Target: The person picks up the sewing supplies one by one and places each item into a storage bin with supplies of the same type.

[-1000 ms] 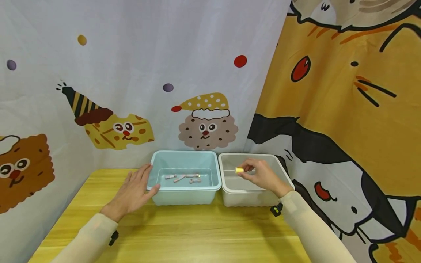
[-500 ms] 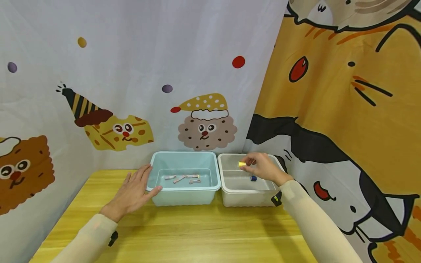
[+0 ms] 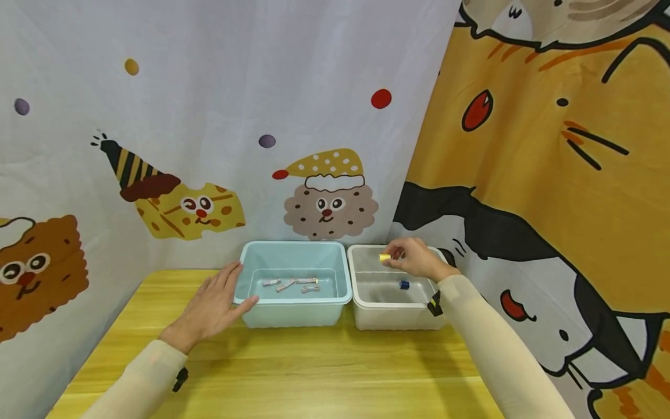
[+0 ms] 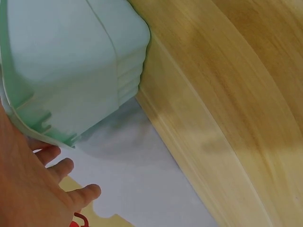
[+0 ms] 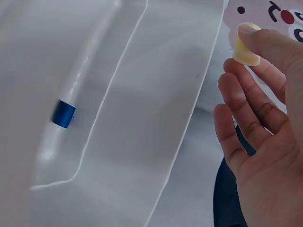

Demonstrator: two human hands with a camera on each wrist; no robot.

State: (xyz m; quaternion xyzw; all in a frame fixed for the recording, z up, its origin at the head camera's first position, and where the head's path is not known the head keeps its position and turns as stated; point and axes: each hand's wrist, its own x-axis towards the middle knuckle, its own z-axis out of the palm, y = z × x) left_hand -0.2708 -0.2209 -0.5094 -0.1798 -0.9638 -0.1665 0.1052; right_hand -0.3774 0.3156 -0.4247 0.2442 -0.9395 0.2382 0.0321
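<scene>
My right hand (image 3: 416, 258) pinches a small yellow thread spool (image 3: 385, 257) between thumb and fingers, above the back of the grey bin (image 3: 398, 304). In the right wrist view the yellow spool (image 5: 246, 49) has pale ends. A dark blue thread spool (image 3: 404, 285) lies on the grey bin's floor. My left hand (image 3: 209, 305) rests against the left rim of the light blue bin (image 3: 295, 314), fingers extended. In the left wrist view its fingers (image 4: 61, 168) are spread beside the bin's edge. Several small pinkish strips (image 3: 285, 285), perhaps rolled or folded tapes, lie inside the blue bin.
Both bins stand side by side at the back of the yellow wooden table (image 3: 293, 372). Behind them hangs a white curtain (image 3: 209, 87) with cartoon prints. An orange cartoon cloth (image 3: 523, 145) hangs close along the right side.
The right hand has risen slightly toward the back of the grey bin, still holding the yellow spool. The blue spool has come into sight below it. The left hand has stayed put.
</scene>
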